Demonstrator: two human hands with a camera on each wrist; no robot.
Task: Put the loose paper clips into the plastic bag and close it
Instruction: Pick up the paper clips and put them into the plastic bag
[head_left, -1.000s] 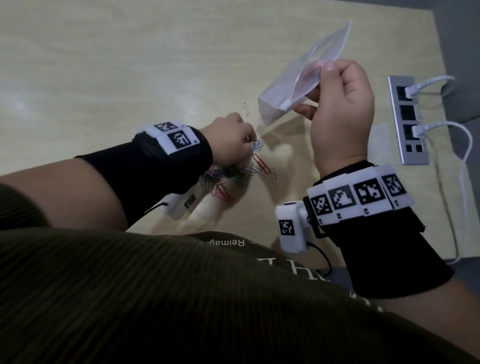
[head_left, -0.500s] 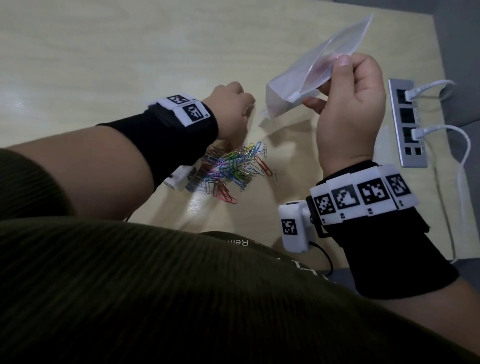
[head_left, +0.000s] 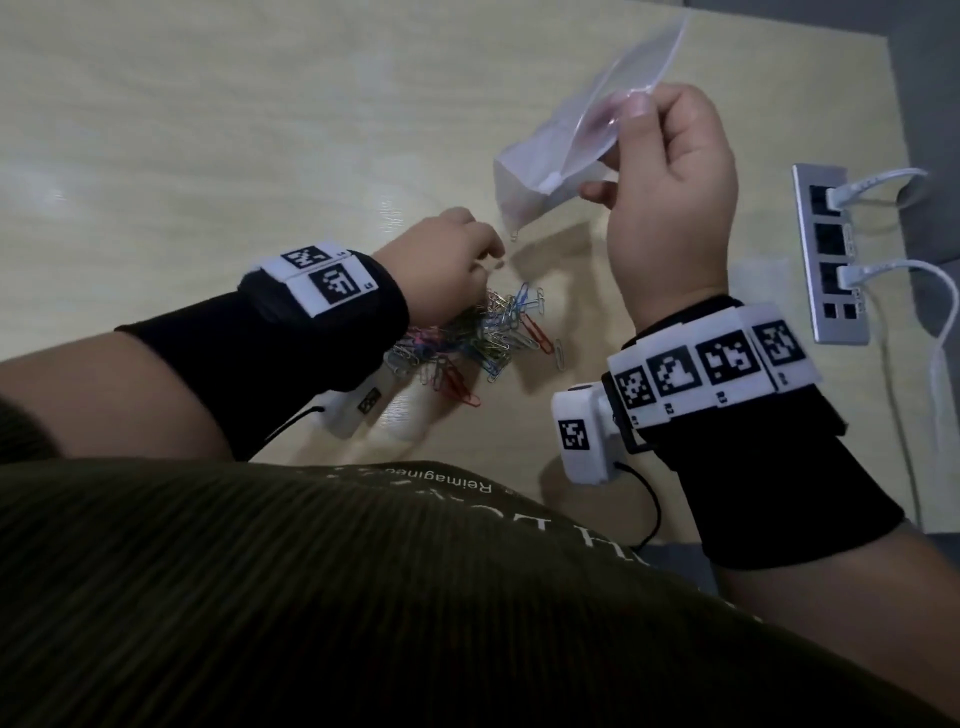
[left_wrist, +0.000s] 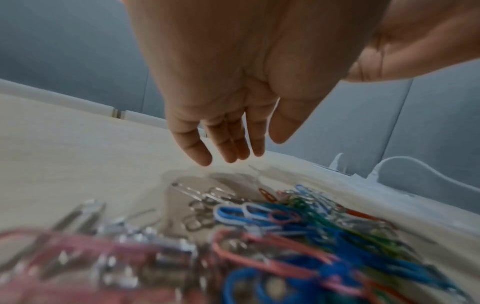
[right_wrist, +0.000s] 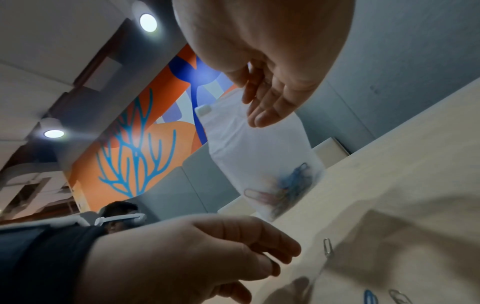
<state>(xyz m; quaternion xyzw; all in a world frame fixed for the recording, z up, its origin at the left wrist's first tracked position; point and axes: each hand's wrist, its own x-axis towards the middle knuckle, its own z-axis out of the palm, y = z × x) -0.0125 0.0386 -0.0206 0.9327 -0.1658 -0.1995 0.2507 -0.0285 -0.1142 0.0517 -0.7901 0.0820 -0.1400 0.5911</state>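
Left hand (head_left: 447, 265) is dropping back, fingers loose and empty, over the clips (head_left: 488, 332) just below it, while right hand (head_left: 670, 197) is pinching the bag (head_left: 550, 156) up-right.

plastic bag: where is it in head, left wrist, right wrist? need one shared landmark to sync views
Head: plastic bag upper centre-right, pinched by the right hand, raised above the table.
Left wrist: not in view; only the left hand over the paper clip pile.
Right wrist: bag at centre, hanging from the right hand, clips visible inside.
Shared landmark: the table, seen in all three.
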